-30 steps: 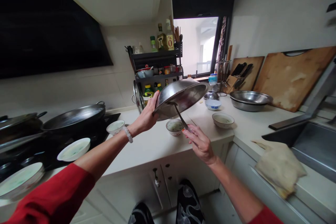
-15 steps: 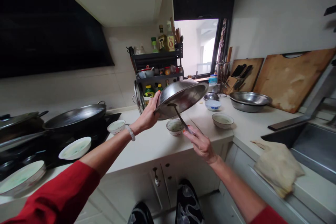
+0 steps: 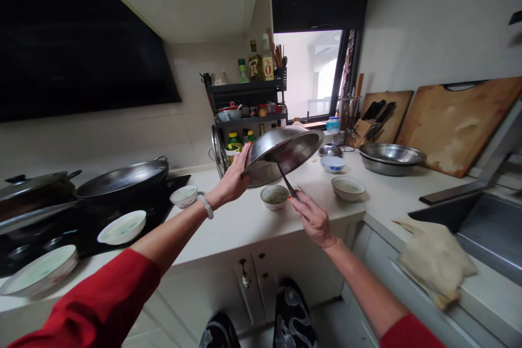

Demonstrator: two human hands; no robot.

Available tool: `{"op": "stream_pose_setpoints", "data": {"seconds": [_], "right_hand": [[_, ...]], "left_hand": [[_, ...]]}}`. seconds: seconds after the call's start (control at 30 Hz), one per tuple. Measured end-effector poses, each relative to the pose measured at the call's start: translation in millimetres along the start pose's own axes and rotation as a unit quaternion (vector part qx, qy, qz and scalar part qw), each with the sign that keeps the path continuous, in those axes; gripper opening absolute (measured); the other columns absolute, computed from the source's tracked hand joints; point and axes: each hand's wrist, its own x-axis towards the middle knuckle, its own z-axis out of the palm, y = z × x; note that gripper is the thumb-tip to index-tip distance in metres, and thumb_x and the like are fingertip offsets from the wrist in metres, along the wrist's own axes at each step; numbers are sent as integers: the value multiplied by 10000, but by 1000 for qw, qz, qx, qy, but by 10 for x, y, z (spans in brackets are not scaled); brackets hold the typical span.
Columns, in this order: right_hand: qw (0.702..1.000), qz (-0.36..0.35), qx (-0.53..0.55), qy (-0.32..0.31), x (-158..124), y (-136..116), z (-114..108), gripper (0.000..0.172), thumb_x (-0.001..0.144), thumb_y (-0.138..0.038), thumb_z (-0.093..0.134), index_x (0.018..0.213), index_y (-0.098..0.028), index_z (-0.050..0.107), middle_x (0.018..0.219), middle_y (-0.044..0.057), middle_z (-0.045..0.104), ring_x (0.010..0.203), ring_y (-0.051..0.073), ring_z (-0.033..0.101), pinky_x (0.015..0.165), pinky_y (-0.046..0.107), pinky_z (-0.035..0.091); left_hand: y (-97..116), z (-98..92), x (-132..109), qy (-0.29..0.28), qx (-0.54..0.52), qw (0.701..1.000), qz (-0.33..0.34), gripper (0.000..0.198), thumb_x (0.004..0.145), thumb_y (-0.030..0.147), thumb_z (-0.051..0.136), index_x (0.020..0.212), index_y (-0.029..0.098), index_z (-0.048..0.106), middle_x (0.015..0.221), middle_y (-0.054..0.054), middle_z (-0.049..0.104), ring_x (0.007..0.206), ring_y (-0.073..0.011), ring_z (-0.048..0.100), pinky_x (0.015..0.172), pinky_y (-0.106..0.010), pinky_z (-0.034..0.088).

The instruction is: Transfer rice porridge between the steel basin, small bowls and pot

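Observation:
A wide metal basin [image 3: 281, 144] is held tilted above the counter, its inside turned toward me. My left hand [image 3: 233, 178] grips its left rim. In my right hand [image 3: 314, 218] is the handle of a metal spoon [image 3: 287, 180], whose head reaches inside the basin and is hard to make out there. Just below the basin stands a small bowl of pale soup with green bits [image 3: 274, 197]. To its right is another filled bowl [image 3: 348, 188], and a blue-patterned bowl [image 3: 332, 164] sits behind that one.
More filled bowls [image 3: 183, 196] stand on the left, by the stove with its wok [image 3: 122, 178]. Steel basins [image 3: 391, 157], a knife block [image 3: 364, 129] and cutting boards [image 3: 457, 125] are at the right. A cloth [image 3: 436, 263] drapes over the counter edge by the sink [image 3: 489, 234].
The spoon's head has gone from showing near the basin's left inner side to mostly hidden within it. The right hand has shifted slightly. The view has moved a little.

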Motion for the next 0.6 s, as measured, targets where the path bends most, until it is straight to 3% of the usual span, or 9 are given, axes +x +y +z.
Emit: {"op": "stream_pose_setpoints", "data": {"seconds": [0.2, 0.43, 0.6], "right_hand": [[1000, -3, 15, 4, -252, -164, 9, 479, 872, -35, 451, 1243, -275, 635, 1232, 86, 651, 1057, 207, 663, 864, 294, 580], [1000, 18, 15, 19, -42, -102, 6, 428, 890, -60, 430, 1180, -258, 675, 1222, 103, 653, 1083, 221, 650, 878, 330, 579], [1000, 8, 12, -1, -226, -225, 38, 420, 888, -53, 443, 1178, -255, 672, 1159, 111, 678, 1038, 211, 670, 822, 298, 593]], "left_hand": [[-40, -45, -22, 13, -5, 1000, 4, 934, 677, 24, 426, 1525, 186, 69, 1567, -129, 198, 1439, -283, 183, 1183, -503, 161], [-48, -14, -48, 16, -10, 1000, -12, 932, 674, 27, 427, 1524, 184, 79, 1569, -121, 193, 1445, -272, 169, 1188, -489, 155], [-93, 6, -71, 30, -18, 999, -20, 921, 670, 31, 429, 1520, 148, 93, 1567, -140, 194, 1444, -272, 177, 1192, -475, 149]]}}
